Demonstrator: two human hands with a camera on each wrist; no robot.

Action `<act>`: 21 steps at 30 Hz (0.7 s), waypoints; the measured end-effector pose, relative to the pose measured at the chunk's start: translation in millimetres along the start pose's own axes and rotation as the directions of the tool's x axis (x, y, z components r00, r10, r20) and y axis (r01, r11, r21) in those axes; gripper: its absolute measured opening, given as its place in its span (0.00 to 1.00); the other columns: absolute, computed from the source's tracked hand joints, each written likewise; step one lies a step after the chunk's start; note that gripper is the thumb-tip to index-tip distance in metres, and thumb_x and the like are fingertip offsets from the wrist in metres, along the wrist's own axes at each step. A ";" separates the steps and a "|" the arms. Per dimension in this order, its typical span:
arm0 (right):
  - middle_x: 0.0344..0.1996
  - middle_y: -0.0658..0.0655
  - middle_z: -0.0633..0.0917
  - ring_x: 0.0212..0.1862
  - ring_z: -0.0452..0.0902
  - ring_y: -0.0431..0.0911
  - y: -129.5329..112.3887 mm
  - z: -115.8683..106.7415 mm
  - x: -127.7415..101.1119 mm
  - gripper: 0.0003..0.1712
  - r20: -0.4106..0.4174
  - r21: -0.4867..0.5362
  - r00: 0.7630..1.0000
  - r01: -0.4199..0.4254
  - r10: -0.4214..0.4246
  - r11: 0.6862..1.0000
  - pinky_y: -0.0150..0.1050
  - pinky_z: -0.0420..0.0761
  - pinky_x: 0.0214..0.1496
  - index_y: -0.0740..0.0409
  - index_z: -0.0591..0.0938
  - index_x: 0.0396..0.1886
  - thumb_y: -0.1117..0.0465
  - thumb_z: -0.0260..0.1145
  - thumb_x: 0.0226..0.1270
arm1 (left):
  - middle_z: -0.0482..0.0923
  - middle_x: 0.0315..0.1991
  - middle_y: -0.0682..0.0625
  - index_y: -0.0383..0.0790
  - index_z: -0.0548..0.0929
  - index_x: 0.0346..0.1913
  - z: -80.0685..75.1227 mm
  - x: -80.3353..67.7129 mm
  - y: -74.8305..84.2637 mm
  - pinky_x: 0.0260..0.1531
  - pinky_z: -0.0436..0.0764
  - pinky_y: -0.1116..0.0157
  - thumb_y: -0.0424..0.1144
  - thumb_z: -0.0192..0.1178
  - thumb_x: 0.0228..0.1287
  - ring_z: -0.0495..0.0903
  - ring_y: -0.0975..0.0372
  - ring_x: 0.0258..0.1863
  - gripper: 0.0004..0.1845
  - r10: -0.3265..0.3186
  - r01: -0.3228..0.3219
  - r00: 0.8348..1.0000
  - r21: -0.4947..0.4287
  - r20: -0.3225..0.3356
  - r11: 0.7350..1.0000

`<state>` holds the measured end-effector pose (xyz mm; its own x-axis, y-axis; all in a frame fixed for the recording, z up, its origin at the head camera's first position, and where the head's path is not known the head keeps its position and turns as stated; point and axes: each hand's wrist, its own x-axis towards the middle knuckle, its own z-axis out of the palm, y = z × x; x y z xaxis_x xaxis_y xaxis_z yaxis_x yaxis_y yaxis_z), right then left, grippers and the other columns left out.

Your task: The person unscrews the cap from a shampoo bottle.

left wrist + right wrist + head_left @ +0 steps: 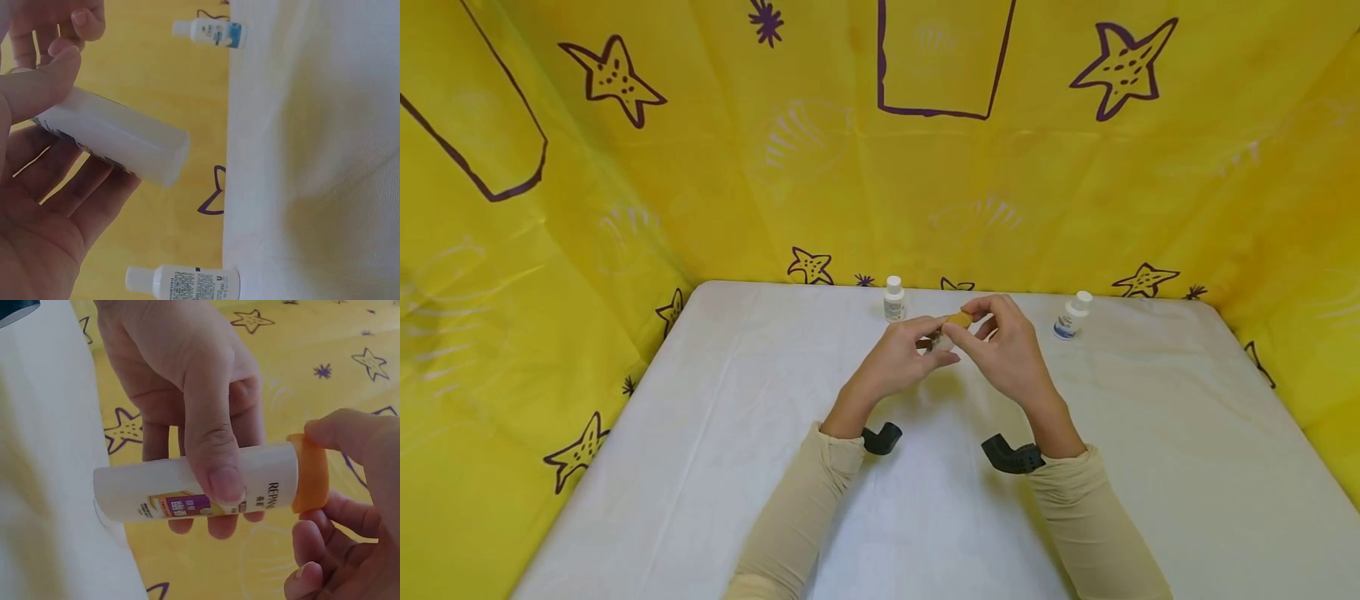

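A white bottle (187, 487) with an orange cap (309, 473) is held above the table (1150, 433), its body gripped by the left hand (895, 360), its cap pinched by the right hand (1007, 346). Beyond the bottle, two small white bottles (893, 299) (1071, 316) are seen standing at the table's far edge.

Bright, even light with soft shadows; both wrist views slightly blurred up close.

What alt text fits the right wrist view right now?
A left hand grips a white bottle sideways while the right hand fingers pinch its orange cap. Yellow star-print cloth lies behind.
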<state>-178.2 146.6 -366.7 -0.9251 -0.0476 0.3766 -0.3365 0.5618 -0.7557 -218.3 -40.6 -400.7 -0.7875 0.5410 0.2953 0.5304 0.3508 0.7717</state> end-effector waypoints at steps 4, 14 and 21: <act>0.49 0.59 0.82 0.36 0.77 0.47 0.5 0.6 -0.5 0.21 -0.001 0.009 1.000 0.028 -0.028 1.000 0.32 0.78 0.37 0.59 0.82 0.55 0.56 0.73 0.66 | 0.85 0.53 0.52 0.46 0.81 0.65 -0.4 0.3 0.3 0.55 0.84 0.64 0.44 0.70 0.66 0.82 0.64 0.47 0.25 -0.003 0.003 1.000 0.013 -0.003 1.000; 0.56 0.57 0.85 0.36 0.75 0.46 1.1 -3.3 0.0 0.21 0.053 0.064 0.994 0.088 -0.091 0.994 0.31 0.76 0.39 0.56 0.83 0.61 0.66 0.68 0.70 | 0.85 0.48 0.50 0.44 0.83 0.60 -1.2 0.2 1.3 0.55 0.85 0.64 0.40 0.68 0.68 0.84 0.62 0.47 0.19 -0.007 0.007 1.000 -0.031 0.007 0.999; 0.47 0.59 0.83 0.35 0.76 0.47 3.6 -4.8 1.5 0.24 0.031 0.063 0.999 0.024 -0.026 0.998 0.29 0.77 0.38 0.55 0.83 0.60 0.56 0.74 0.66 | 0.85 0.49 0.51 0.45 0.84 0.59 -0.5 -0.5 -0.6 0.57 0.84 0.63 0.41 0.69 0.67 0.83 0.63 0.48 0.19 -0.020 0.020 1.000 -0.044 -0.005 0.999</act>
<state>-180.0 152.5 -366.3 -0.9210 -0.0873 0.3796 -0.3691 0.5073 -0.7787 -218.4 -41.4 -401.1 -0.7994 0.5303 0.2824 0.5003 0.3272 0.8016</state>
